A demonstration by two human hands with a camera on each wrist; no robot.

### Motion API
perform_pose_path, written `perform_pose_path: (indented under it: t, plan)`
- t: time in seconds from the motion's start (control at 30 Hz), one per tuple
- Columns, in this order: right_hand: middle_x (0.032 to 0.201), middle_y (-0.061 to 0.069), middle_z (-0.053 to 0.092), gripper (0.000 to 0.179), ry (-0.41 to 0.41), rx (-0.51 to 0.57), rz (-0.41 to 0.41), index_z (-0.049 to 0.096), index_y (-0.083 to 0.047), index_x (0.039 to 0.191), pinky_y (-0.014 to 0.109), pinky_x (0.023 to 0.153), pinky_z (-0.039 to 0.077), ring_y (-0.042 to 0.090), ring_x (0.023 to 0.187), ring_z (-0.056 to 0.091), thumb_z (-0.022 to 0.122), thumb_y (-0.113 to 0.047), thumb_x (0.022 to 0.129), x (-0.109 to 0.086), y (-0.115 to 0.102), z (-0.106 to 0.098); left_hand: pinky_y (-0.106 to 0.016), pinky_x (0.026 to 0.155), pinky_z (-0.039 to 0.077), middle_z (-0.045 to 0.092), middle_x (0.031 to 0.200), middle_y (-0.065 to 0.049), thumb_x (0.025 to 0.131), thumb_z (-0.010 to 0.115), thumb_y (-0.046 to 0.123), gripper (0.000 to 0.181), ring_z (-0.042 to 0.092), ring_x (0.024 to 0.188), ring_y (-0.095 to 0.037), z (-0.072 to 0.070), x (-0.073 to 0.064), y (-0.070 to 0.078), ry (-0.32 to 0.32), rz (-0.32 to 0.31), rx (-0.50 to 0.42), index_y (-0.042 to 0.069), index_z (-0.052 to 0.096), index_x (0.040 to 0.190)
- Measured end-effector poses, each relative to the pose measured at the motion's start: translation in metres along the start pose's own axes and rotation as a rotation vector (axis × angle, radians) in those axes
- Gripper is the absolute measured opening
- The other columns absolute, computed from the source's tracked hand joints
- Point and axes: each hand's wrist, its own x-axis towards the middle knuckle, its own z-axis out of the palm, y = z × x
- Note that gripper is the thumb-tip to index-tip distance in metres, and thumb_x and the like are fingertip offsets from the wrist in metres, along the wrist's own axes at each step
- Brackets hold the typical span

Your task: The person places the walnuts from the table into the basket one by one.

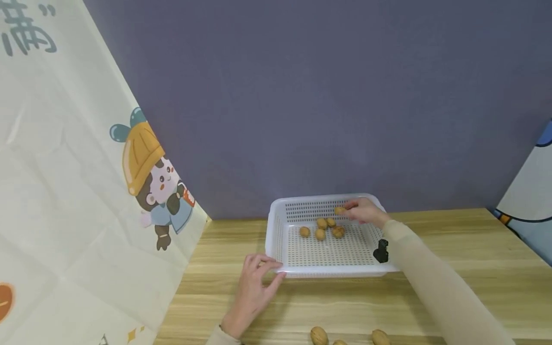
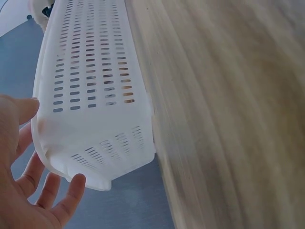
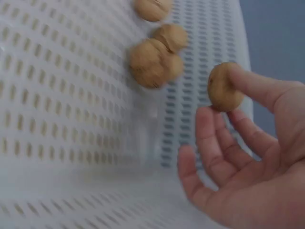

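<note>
A white perforated plastic basket (image 1: 332, 270) stands on the wooden table near the dark wall. Several walnuts (image 1: 320, 234) lie on its floor toward the back. My right hand (image 1: 366, 212) is over the basket's back right part, where thumb and fingers pinch one walnut (image 3: 223, 88) above the others. At the near left corner, my left hand (image 1: 254, 287) holds the rim, thumb on the outer side and index finger over the edge. In the left wrist view, the other fingers (image 2: 71, 198) of that hand spread around the basket's corner.
More walnuts (image 1: 319, 335) lie on the table (image 1: 465, 249) at the bottom edge of the head view. A printed white sheet (image 1: 77, 167) borders the left side, and the dark wall (image 1: 310, 96) rises behind the basket. A small black device (image 1: 381, 251) sits by the right sleeve.
</note>
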Motion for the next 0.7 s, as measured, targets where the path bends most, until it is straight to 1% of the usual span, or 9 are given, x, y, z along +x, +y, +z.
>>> perform_pose_path:
  t: [0.07, 0.17, 0.23, 0.27, 0.3, 0.4, 0.47, 0.53, 0.7]
  plan:
    - [0.135, 0.026, 0.069, 0.063, -0.006, -0.009, 0.018, 0.057, 0.005, 0.146, 0.035, 0.067, 0.053, 0.029, 0.104, 0.073, 0.074, -0.033, 0.099, 0.003, 0.005, 0.008, -0.03, 0.086, 0.056, 0.07, 0.108, 0.005, 0.084, 0.088, 0.03, 0.022, 0.058, 0.108, -0.015, -0.001, -0.001, 0.0, 0.0, -0.005, 0.002, 0.021, 0.08, 0.102]
    - [0.138, 0.026, 0.068, 0.061, 0.007, -0.031, 0.057, 0.058, 0.004, 0.145, 0.037, 0.072, 0.056, 0.031, 0.111, 0.074, 0.074, -0.032, 0.098, 0.009, 0.012, 0.016, -0.03, 0.087, 0.057, 0.07, 0.109, 0.005, 0.085, 0.087, 0.03, 0.022, 0.058, 0.109, -0.015, -0.001, -0.001, 0.001, -0.009, -0.012, 0.0, 0.021, 0.08, 0.103]
    - [0.134, 0.024, 0.07, 0.06, 0.017, -0.042, 0.073, 0.058, 0.005, 0.145, 0.036, 0.073, 0.057, 0.025, 0.101, 0.074, 0.074, -0.03, 0.099, 0.012, 0.018, 0.019, -0.03, 0.087, 0.057, 0.07, 0.109, 0.005, 0.085, 0.087, 0.03, 0.022, 0.058, 0.109, -0.016, -0.001, -0.001, 0.002, -0.012, -0.015, -0.006, 0.021, 0.08, 0.103]
    - [0.129, 0.024, 0.071, 0.059, 0.016, -0.042, 0.075, 0.058, 0.005, 0.145, 0.035, 0.069, 0.056, 0.021, 0.091, 0.072, 0.073, -0.028, 0.099, 0.014, 0.02, 0.02, -0.03, 0.086, 0.057, 0.07, 0.109, 0.005, 0.085, 0.087, 0.03, 0.021, 0.058, 0.109, -0.016, -0.001, 0.0, 0.002, -0.011, -0.017, -0.01, 0.02, 0.08, 0.103]
    - [0.121, 0.024, 0.074, 0.058, 0.014, -0.038, 0.077, 0.058, 0.006, 0.145, 0.033, 0.065, 0.053, 0.017, 0.08, 0.067, 0.073, -0.027, 0.099, 0.015, 0.021, 0.021, -0.029, 0.086, 0.057, 0.07, 0.109, 0.005, 0.085, 0.087, 0.029, 0.021, 0.058, 0.109, -0.016, -0.001, 0.0, 0.002, -0.008, -0.016, -0.012, 0.02, 0.08, 0.103]
    - [0.102, 0.016, 0.075, 0.056, 0.005, -0.059, 0.05, 0.059, 0.009, 0.142, 0.03, 0.058, 0.048, 0.01, 0.066, 0.054, 0.073, -0.023, 0.098, 0.018, 0.022, 0.023, -0.029, 0.084, 0.056, 0.07, 0.108, 0.004, 0.084, 0.087, 0.028, 0.021, 0.058, 0.108, -0.017, -0.001, 0.0, 0.002, 0.004, -0.011, -0.014, 0.02, 0.08, 0.102]
    - [0.098, 0.016, 0.075, 0.054, 0.011, -0.083, 0.036, 0.061, 0.009, 0.139, 0.031, 0.057, 0.049, 0.012, 0.063, 0.054, 0.074, -0.021, 0.096, 0.019, 0.021, 0.025, -0.028, 0.084, 0.056, 0.07, 0.107, 0.004, 0.084, 0.087, 0.029, 0.021, 0.057, 0.107, -0.016, -0.001, 0.001, 0.001, 0.007, -0.006, -0.009, 0.02, 0.08, 0.102]
    - [0.098, 0.013, 0.076, 0.051, 0.026, -0.122, 0.027, 0.064, 0.009, 0.135, 0.031, 0.06, 0.054, 0.012, 0.069, 0.06, 0.075, -0.021, 0.095, 0.02, 0.022, 0.028, -0.028, 0.084, 0.055, 0.07, 0.108, 0.005, 0.084, 0.087, 0.029, 0.021, 0.057, 0.107, -0.015, 0.0, 0.002, 0.001, 0.0, -0.005, -0.006, 0.02, 0.08, 0.102]
    - [0.091, 0.011, 0.075, 0.049, 0.03, -0.14, 0.042, 0.066, 0.007, 0.133, 0.031, 0.061, 0.056, 0.015, 0.074, 0.065, 0.075, -0.021, 0.094, 0.024, 0.026, 0.032, -0.028, 0.084, 0.055, 0.07, 0.108, 0.006, 0.084, 0.087, 0.029, 0.021, 0.056, 0.107, -0.015, 0.0, 0.001, 0.001, -0.012, -0.017, -0.007, 0.021, 0.08, 0.102]
